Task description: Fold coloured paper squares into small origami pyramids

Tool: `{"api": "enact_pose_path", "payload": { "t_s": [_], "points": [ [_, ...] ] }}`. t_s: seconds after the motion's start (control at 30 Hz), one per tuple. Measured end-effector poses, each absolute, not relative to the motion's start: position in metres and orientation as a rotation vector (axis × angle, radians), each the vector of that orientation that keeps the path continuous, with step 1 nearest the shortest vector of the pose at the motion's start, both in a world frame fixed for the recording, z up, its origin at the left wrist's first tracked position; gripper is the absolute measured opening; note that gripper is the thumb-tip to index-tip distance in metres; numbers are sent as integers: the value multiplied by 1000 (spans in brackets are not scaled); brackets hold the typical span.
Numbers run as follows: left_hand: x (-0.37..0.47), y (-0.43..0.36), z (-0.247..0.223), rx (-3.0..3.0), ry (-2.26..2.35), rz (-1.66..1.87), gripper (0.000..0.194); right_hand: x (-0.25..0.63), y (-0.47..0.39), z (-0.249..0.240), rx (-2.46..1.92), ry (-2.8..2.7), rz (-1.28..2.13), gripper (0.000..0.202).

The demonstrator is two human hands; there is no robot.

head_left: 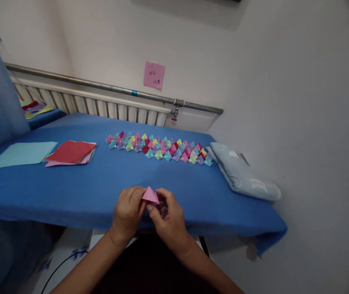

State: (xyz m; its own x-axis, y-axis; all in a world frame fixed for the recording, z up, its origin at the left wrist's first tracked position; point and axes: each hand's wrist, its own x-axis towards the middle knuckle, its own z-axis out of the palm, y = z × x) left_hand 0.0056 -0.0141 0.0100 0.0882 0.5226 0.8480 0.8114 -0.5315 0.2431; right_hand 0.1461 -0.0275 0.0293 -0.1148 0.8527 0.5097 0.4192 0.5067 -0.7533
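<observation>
A small pink folded paper (150,196), shaped like a triangle or pyramid, is held up between my two hands near the front edge of the blue-covered table. My left hand (128,210) pinches its left side, with the fingers curled. On the other side, my right hand (170,218) has its thumb at the lower edge and its index finger by the right corner. The remaining right fingers bend in behind the paper and are partly hidden. Beyond my hands, several rows of colourful folded paper pieces (168,149) stand close together on the blue cloth (113,175).
At the left lie light-blue paper sheets (23,154) and a stack topped with red paper (70,152). A folded pale-blue blanket (241,171) rests at the right end. Behind the table run a radiator (101,108) and a pipe (107,86). A pink note (154,75) hangs on the wall.
</observation>
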Motion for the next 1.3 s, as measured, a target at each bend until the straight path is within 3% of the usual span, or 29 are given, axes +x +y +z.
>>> {"api": "enact_pose_path", "payload": {
  "t_s": [0.2,0.37,0.63,0.87,1.0,1.17,1.3],
  "points": [
    [10,-15,11,-2068,-1369,-1419,15,145,-23,27,-988,-1874,223,24],
    [13,-13,12,-2056,-1424,-1462,13,142,-19,25,-981,-1858,244,25],
    [4,-16,10,-2106,-1632,-1648,17,150,-25,26,-936,-1852,388,48],
    [12,-20,13,-2136,-1862,-1729,19,149,-18,25,-903,-1909,122,31],
    [16,-18,13,-2098,-1971,-1776,19,146,-13,24,-932,-1920,-12,35],
    [19,-12,11,-2009,-2061,-1863,20,146,-17,27,-897,-1910,-111,36],
    [21,-10,10,-1973,-2118,-1916,20,146,-19,33,-900,-1980,-57,25]
  ]
}}
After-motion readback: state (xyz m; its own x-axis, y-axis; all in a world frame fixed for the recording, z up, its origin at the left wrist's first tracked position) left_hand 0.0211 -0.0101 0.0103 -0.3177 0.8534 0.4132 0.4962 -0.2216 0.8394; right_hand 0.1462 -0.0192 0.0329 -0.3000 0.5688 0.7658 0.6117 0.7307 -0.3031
